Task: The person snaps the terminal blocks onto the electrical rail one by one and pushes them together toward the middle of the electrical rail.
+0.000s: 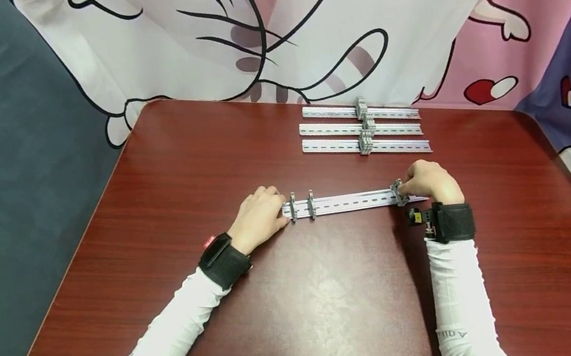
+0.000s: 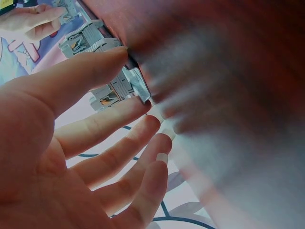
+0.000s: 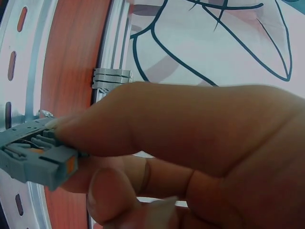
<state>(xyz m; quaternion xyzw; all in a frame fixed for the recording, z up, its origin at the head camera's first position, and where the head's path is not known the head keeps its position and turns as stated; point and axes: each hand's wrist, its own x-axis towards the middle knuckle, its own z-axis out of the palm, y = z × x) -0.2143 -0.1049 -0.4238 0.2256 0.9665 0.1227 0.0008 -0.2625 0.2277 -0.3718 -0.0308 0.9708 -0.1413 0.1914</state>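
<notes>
A slotted metal DIN rail (image 1: 353,202) lies crosswise on the table. My left hand (image 1: 260,218) holds its left end between thumb and index finger; in the left wrist view the rail's end (image 2: 138,85) shows between them, the other fingers spread loosely. Close to that hand, two grey terminal blocks (image 1: 311,205) stand across the rail, a small gap between them. Near the right end, my right hand (image 1: 434,182) pinches another grey terminal block (image 3: 40,155) with an orange patch, sitting over the rail. Its underside is hidden in the right wrist view.
Behind the held rail, three similar rails (image 1: 333,144) lie parallel towards the table's back edge, each with a cluster of grey blocks (image 1: 366,143) around its middle. A printed curtain (image 1: 329,28) hangs behind the brown table (image 1: 176,158).
</notes>
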